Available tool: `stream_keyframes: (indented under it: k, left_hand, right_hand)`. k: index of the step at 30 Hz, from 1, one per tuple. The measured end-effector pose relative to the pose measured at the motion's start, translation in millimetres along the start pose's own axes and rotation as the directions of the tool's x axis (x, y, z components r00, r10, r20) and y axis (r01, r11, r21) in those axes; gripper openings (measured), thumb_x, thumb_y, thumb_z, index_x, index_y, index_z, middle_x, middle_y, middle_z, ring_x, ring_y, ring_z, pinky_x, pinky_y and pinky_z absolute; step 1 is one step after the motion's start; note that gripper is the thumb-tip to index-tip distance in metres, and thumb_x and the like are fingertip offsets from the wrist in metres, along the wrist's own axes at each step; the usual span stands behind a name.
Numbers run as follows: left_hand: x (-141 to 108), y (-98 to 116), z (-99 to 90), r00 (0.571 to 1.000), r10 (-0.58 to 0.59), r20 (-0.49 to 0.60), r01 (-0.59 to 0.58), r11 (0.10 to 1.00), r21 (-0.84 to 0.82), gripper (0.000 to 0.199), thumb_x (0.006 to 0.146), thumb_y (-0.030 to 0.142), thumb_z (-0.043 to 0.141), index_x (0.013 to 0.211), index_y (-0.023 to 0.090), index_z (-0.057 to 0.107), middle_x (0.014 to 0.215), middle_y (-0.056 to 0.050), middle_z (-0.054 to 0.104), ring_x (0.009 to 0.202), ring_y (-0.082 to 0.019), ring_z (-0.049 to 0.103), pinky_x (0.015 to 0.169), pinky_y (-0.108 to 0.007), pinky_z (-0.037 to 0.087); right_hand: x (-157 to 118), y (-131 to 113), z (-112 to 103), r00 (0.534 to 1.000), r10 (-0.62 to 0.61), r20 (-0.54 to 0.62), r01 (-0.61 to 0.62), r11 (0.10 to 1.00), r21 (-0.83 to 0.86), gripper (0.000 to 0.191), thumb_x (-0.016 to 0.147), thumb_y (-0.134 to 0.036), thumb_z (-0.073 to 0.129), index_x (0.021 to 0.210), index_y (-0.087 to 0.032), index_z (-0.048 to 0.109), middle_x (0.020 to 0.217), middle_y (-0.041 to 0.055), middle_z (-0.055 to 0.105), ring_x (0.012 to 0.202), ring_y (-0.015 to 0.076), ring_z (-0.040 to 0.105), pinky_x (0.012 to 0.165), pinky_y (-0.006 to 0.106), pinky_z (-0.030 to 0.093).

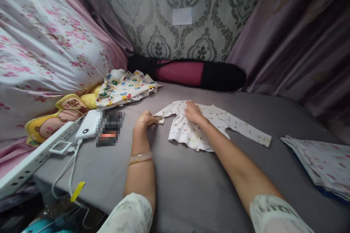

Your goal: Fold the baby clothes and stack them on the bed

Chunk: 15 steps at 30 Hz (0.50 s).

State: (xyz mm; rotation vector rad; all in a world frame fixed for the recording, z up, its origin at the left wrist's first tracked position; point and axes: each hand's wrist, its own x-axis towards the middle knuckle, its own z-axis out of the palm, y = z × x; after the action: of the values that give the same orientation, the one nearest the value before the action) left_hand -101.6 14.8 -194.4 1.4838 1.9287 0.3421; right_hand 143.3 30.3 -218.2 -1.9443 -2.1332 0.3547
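A small white long-sleeved shirt [188, 131] with a scattered print lies spread on the grey sheet, its right-hand sleeve stretched out to the side. My left hand [145, 119] is closed on the cuff of the left-hand sleeve, which bends down at its end. Across the upper part of the shirt, near the collar, my right hand [193, 112] lies flat with its fingers out. Part of the shirt is hidden under my right hand and forearm.
Behind lies a long black and maroon bag [180, 72]. Colourful printed cloth [125, 89], yellow plush items [51, 122], a white power bank [89, 123] and a power strip [35, 158] are at the left. Folded cloth [322, 164] lies at the right.
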Motion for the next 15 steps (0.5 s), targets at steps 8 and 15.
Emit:
stream_keyframes:
  k: [8, 15]
  left_hand:
    - [8, 3, -2.8, 0.792, 0.185, -0.582, -0.236, 0.972, -0.012, 0.024, 0.078, 0.016, 0.051, 0.093, 0.021, 0.07, 0.102, -0.01, 0.063, 0.093, -0.023, 0.061, 0.085, -0.032, 0.045]
    - [26, -10, 11.1, 0.848, -0.042, -0.528, -0.15, 0.937, -0.316, 0.03, 0.075, 0.016, 0.048, 0.096, 0.021, 0.068, 0.072, -0.006, 0.067, 0.077, -0.024, 0.067, 0.074, -0.034, 0.051]
  right_hand:
    - [25, -24, 25, 0.998, 0.02, -0.062, -0.011, 0.99, 0.143, 0.051, 0.094, -0.019, 0.029, 0.142, -0.007, 0.04, 0.148, 0.0129, 0.043, 0.137, 0.0164, 0.036, 0.113, 0.027, 0.025]
    - [15, -26, 41, 0.996, -0.017, -0.092, 0.02, 0.999, 0.032, 0.053, 0.097, -0.03, 0.027, 0.145, -0.009, 0.036, 0.154, 0.013, 0.032, 0.143, 0.0237, 0.024, 0.117, 0.038, 0.015]
